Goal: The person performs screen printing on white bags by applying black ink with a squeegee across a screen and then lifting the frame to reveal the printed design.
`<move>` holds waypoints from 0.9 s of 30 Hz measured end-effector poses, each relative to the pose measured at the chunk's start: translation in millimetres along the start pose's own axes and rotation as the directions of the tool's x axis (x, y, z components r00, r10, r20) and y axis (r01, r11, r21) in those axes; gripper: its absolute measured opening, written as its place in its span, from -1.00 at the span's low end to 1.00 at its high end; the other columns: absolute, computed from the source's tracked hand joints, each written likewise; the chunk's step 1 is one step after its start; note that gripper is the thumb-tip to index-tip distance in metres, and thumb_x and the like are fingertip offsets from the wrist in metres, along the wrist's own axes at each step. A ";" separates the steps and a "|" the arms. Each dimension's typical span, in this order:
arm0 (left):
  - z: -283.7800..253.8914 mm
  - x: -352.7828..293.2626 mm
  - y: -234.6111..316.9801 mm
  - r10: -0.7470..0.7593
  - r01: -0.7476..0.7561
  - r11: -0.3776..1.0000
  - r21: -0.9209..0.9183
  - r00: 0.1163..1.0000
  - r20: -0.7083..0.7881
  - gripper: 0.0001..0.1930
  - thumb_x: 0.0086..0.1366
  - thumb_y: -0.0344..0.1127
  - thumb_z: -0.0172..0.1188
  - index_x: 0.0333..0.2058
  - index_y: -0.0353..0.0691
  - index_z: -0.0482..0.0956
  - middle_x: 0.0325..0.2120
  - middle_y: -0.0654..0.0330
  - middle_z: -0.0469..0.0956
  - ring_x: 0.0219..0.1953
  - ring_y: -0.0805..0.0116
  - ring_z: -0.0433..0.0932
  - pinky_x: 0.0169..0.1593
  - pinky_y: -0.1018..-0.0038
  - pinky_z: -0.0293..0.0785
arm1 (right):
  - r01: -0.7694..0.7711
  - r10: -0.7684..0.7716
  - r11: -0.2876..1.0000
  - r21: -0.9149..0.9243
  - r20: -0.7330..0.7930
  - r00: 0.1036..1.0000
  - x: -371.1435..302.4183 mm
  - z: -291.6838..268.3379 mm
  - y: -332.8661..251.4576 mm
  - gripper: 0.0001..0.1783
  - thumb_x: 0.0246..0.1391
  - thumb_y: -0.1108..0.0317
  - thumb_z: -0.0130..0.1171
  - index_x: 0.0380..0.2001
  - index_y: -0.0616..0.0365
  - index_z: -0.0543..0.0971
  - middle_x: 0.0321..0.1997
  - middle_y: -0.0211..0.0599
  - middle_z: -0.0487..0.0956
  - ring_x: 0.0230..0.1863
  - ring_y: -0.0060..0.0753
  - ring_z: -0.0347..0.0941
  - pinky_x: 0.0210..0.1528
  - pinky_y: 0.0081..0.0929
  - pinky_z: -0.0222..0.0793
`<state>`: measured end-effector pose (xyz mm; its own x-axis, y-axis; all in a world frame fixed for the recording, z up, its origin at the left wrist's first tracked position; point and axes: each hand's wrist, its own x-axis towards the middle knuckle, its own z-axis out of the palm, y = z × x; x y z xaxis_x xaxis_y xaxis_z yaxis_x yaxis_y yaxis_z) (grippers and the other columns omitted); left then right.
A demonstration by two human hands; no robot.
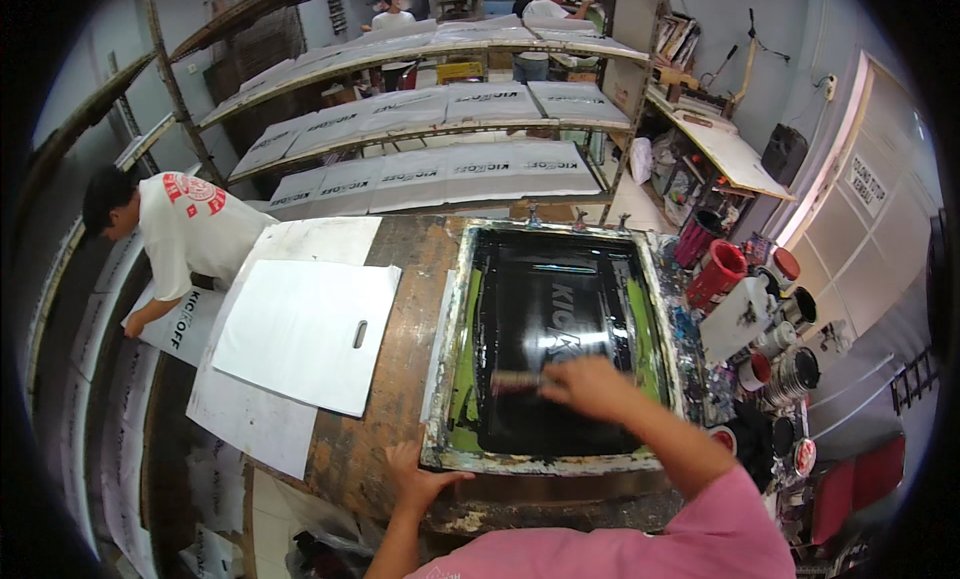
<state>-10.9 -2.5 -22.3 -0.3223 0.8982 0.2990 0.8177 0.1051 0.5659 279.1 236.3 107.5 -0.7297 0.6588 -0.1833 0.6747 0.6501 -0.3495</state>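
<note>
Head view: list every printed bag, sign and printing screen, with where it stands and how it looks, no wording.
Printing screen: on the workbench, under both hands; paint-stained frame, black mesh, green edges.
Blank white bag: left of the screen, rectangular, slot handle.
Printed white bags: in rows on the rack shelves behind, dark lettering.
Printed bag: far left, by another person's hand.
Wall sign: right, white, rectangular.

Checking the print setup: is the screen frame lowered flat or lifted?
Lowered: the screen frame lies flat on the table, right hand on it.
</note>
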 end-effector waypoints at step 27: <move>43.0 98.4 7.3 -0.323 0.327 0.941 -0.082 0.944 0.063 -0.40 0.33 -0.25 0.44 0.24 -0.45 0.49 0.05 -0.35 0.60 0.12 -0.30 0.61 0.18 0.04 0.57 | -0.122 -0.230 0.932 -0.343 -0.814 0.533 -33.9 -212.5 -101.9 -0.50 0.32 -0.06 0.13 -0.37 0.21 0.66 -0.47 -0.10 0.64 -0.37 -0.05 0.56 -0.01 -0.08 0.37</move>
<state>-16.2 105.0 -21.7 -0.5381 0.8413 0.0512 0.6255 0.3579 0.6933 258.7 228.3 344.6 -0.4534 0.5102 0.7308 0.7557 0.6548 0.0116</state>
